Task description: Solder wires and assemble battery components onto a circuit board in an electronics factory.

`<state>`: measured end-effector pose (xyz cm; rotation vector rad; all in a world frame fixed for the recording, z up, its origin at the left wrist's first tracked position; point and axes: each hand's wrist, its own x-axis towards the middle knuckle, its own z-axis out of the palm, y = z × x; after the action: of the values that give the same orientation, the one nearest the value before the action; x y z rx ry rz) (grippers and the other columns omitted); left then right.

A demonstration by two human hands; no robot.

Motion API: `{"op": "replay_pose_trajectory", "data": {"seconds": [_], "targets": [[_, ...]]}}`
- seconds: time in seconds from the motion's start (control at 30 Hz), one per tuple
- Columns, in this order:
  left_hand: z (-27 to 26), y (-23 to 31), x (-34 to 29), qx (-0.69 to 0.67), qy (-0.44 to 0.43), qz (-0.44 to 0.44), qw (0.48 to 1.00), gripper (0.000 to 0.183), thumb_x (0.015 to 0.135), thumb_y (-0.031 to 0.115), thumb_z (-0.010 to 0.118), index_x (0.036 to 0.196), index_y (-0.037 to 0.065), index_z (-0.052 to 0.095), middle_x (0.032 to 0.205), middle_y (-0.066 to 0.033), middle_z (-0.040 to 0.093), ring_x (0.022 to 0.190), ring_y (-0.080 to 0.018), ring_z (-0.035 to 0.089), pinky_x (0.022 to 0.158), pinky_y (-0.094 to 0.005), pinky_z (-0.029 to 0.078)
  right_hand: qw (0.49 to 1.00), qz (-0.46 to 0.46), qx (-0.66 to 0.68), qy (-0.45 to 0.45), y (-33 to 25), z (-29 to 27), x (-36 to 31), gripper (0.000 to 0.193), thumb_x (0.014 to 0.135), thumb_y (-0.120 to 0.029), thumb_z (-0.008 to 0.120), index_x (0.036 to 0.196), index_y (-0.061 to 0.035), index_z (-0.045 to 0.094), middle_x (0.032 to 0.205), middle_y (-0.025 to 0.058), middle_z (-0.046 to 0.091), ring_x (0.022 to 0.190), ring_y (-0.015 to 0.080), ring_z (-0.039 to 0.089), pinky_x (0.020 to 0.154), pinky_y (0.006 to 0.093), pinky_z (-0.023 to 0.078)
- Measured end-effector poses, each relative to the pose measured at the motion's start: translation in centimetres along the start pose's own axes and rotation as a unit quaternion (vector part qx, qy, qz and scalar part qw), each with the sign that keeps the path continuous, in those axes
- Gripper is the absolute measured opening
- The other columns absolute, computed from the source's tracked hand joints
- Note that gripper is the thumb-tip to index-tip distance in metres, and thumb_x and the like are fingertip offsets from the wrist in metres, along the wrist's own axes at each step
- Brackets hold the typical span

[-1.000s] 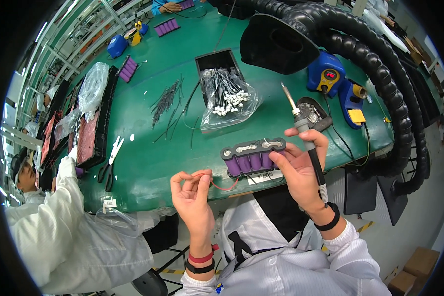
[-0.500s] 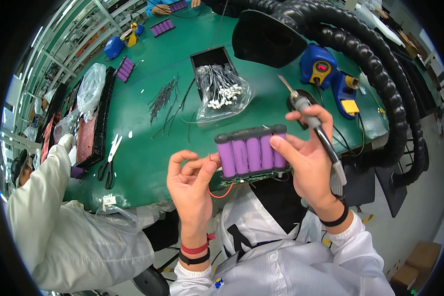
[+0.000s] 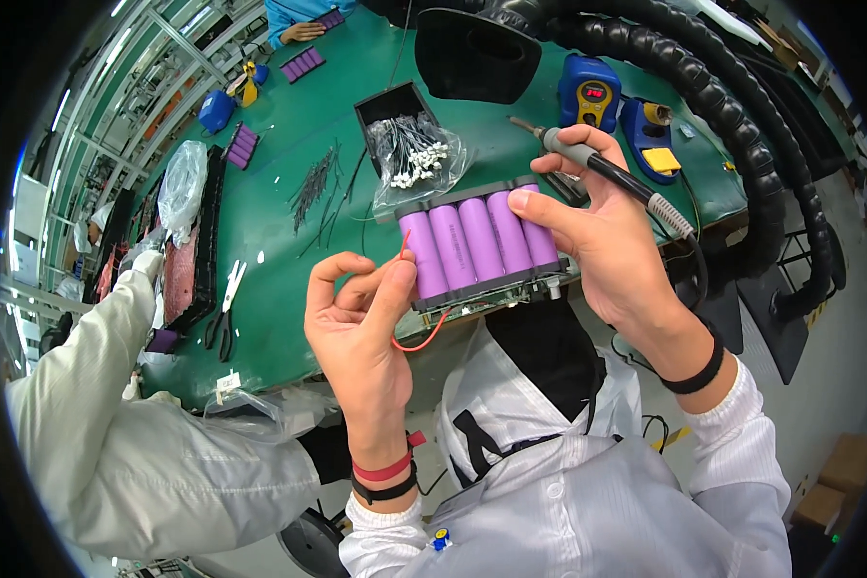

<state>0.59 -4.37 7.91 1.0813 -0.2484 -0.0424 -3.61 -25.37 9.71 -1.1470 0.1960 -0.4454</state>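
A purple battery pack (image 3: 462, 246), a row of several cells between black end frames, is held up tilted over the table's near edge. A green circuit board (image 3: 496, 298) runs along its lower side. My right hand (image 3: 612, 241) is closed, its thumb on the pack's upper right corner. Between the fingers of that same hand lies a soldering iron (image 3: 576, 151), its tip pointing far left, away from the pack. At the pack's left end my left hand (image 3: 361, 318) pinches a red wire (image 3: 420, 346), which loops down and back to the board.
A blue soldering station (image 3: 588, 82) and an iron stand (image 3: 645, 144) with a yellow sponge are at far right. White-tipped cables (image 3: 424, 159) spill from a black bin (image 3: 385, 101). Scissors (image 3: 225, 313) lie left, near a co-worker's sleeve (image 3: 77, 356). A black hood (image 3: 477, 58) hangs above.
The pack has tipped so its left end sits lower, and it appears larger. My hands keep their holds on the wire, pack and iron. The whole view has shifted slightly.
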Motion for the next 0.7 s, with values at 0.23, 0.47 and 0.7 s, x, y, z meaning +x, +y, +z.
{"op": "replay_pose_trajectory", "data": {"seconds": [0.23,0.47,0.7], "targets": [[0.3,0.6,-0.4,0.026,0.016,-0.003,1.0,0.032,0.086,-0.006,0.078,0.109,0.001,0.057,0.101,-0.0187,0.076,0.089,-0.0153,0.073,0.077,-0.0246,0.057,0.999,0.022,-0.011,0.02,-0.4,0.1,-0.8,0.064,0.08,0.004,0.082,0.13,-0.0124,0.045,0.12,0.0089,0.051,0.095,0.0171,0.065,0.077,0.031,0.057],[0.8,1.4,-1.2,0.031,0.017,0.006,0.999,0.032,0.086,-0.007,0.078,0.11,0.0,0.058,0.102,-0.0186,0.076,0.09,-0.0149,0.072,0.08,-0.0245,0.056,0.999,0.027,0.008,0.018,-0.3,0.1,-1.8,0.064,0.081,0.004,0.081,0.131,-0.0143,0.045,0.122,0.0083,0.051,0.101,0.0167,0.064,0.078,0.03,0.058],[1.0,1.2,-2.3,0.034,-0.008,0.02,0.999,0.034,0.086,-0.009,0.077,0.111,0.001,0.058,0.103,-0.019,0.077,0.094,-0.017,0.073,0.084,-0.026,0.056,0.998,-0.045,0.035,0.002,-0.4,-0.3,-3.4,0.064,0.084,0.008,0.076,0.134,-0.0134,0.042,0.126,0.0092,0.051,0.099,0.0201,0.069,0.086,0.0326,0.061]]}}
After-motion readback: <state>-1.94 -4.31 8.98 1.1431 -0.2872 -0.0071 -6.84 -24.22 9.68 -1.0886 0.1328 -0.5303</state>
